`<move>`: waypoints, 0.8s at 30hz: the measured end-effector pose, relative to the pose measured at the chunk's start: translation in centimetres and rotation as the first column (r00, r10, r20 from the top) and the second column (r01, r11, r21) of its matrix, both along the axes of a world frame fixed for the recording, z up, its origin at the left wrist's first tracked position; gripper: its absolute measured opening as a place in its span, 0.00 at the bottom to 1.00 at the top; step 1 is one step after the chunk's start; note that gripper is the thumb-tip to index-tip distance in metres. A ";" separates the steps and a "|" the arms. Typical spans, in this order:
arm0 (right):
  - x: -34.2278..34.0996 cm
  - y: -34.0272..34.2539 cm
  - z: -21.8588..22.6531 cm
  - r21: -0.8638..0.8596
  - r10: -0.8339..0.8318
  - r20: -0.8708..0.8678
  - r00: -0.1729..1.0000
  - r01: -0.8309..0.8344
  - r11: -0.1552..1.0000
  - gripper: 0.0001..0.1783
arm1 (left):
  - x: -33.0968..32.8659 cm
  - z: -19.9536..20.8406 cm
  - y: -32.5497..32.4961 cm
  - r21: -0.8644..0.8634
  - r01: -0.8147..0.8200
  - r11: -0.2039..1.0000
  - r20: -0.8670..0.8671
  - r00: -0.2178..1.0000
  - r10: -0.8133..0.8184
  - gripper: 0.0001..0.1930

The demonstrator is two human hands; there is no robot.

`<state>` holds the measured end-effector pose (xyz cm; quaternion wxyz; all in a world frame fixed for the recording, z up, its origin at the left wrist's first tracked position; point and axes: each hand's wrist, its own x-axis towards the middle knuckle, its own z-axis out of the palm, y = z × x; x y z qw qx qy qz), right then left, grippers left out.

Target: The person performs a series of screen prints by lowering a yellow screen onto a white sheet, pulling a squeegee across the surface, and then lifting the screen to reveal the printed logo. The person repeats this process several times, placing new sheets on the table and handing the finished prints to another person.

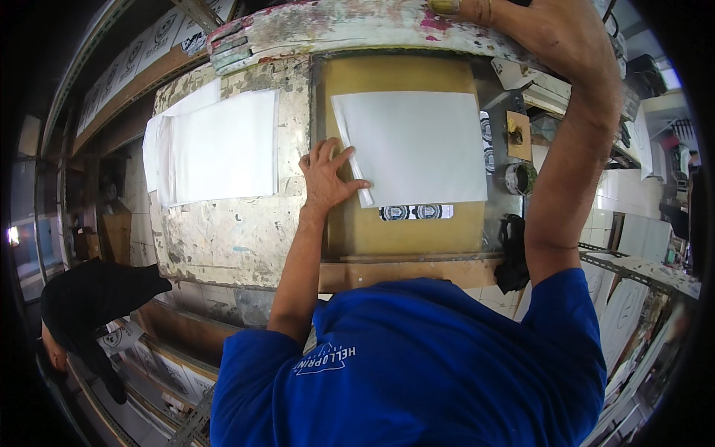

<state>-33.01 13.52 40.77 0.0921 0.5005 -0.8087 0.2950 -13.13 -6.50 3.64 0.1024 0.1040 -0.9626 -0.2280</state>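
Observation:
A white sheet [411, 149] with a narrow folded strip along its left side lies on a yellow-brown board [402, 237]. At that strip, my left hand [324, 175] touches the sheet with thumb and fingers spread. My right hand [555, 33] is at the top right on a paint-stained wooden frame [328, 31]; its thumb lies along the wood, and some of its fingers are cut off by the picture's edge. Printed strips with dark round marks [415, 212] peek out below the sheet and at its right.
Left of the board, a stack of white sheets [223, 149] rests on a worn, stained tabletop [223, 242]. A small pot [516, 179] and a brown card [519, 135] sit at the right. Black cloth [512, 253] hangs near the front edge. Another person's dark sleeve [97, 298] shows at far left.

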 end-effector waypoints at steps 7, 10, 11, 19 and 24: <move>-2.2 -0.2 -1.1 -0.099 0.108 0.057 0.993 -0.102 0.990 0.30 | 1.6 -0.7 -0.1 0.308 -0.201 0.930 0.057 0.980 0.192 0.30; -1.5 0.0 -1.3 -0.152 0.125 0.079 0.989 -0.112 0.982 0.30 | 2.1 -0.6 -0.6 0.506 -0.298 0.810 0.106 0.953 0.284 0.29; -1.3 -0.1 -1.2 -0.150 0.112 0.085 0.990 -0.098 0.984 0.30 | 2.3 -0.7 -1.0 0.558 -0.320 0.765 0.103 0.942 0.319 0.28; -0.9 -0.2 -0.7 -0.110 0.099 0.074 0.992 -0.091 0.990 0.31 | 5.0 0.3 -3.7 0.489 -0.127 0.863 0.073 0.992 0.105 0.28; 0.5 -0.1 -0.5 -0.097 0.139 -0.130 0.982 -0.152 0.984 0.33 | 5.2 1.9 -3.5 0.350 -0.189 0.918 0.216 0.969 0.117 0.27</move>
